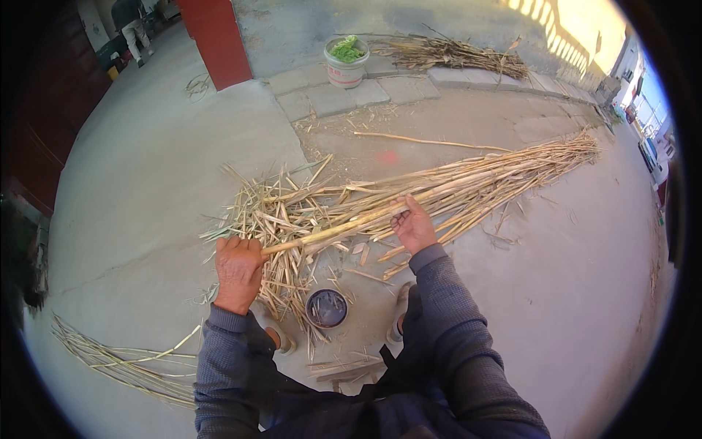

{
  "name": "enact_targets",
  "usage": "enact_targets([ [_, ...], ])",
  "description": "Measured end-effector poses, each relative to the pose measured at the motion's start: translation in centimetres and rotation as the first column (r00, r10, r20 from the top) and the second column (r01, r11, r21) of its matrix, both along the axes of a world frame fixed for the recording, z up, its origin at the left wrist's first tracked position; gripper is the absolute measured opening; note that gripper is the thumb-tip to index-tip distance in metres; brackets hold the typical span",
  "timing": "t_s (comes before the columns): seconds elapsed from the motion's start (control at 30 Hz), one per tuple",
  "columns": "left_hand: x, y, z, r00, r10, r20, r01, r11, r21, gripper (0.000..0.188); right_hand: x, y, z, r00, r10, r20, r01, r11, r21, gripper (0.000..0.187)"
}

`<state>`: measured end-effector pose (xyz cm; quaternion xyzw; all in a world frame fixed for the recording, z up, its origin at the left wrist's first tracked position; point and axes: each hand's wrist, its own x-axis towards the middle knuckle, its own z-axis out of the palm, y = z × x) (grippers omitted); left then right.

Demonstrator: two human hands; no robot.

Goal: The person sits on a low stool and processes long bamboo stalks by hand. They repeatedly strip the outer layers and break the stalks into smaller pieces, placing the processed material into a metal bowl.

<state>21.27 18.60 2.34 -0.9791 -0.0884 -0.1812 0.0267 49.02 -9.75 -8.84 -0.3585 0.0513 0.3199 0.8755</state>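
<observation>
A long yellow-brown dry stalk (pixel 333 233) runs slantwise across the space before me. My left hand (pixel 239 274) is wrapped round its near left end. Further along, my right hand (pixel 414 224) curls its fingers about the same stalk, palm partly up. Beneath and beyond it lies a large bundle of similar stalks (pixel 504 170), fanning from the far right toward the middle. A heap of short broken husks and stalk pieces (pixel 274 212) covers the ground under the stalk's left part.
Between my feet stands a small round container (pixel 326 309) with dark contents. Thin peeled strips (pixel 139 366) lie at lower left. A white bucket (pixel 346 66) with green leaves and another stalk pile (pixel 453 57) sit by the wall. A person (pixel 131 29) is at far left.
</observation>
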Motion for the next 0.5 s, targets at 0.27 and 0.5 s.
enact_targets([
  [0.27, 3.5, -0.8, -3.7, 0.995, -0.099, 0.015, 0.1, 0.995, -0.028, 0.018, -0.3, 4.2, -3.7, 0.987, 0.162, -0.003, -0.157, 0.953, -0.259, 0.025],
  [0.5, 5.9, 0.5, -5.7, 0.991, -0.064, 0.119, 0.063, 0.998, 0.017, 0.034, 1.0, 6.2, -4.0, 0.986, 0.125, -0.111, -0.162, 0.886, -0.434, 0.038],
])
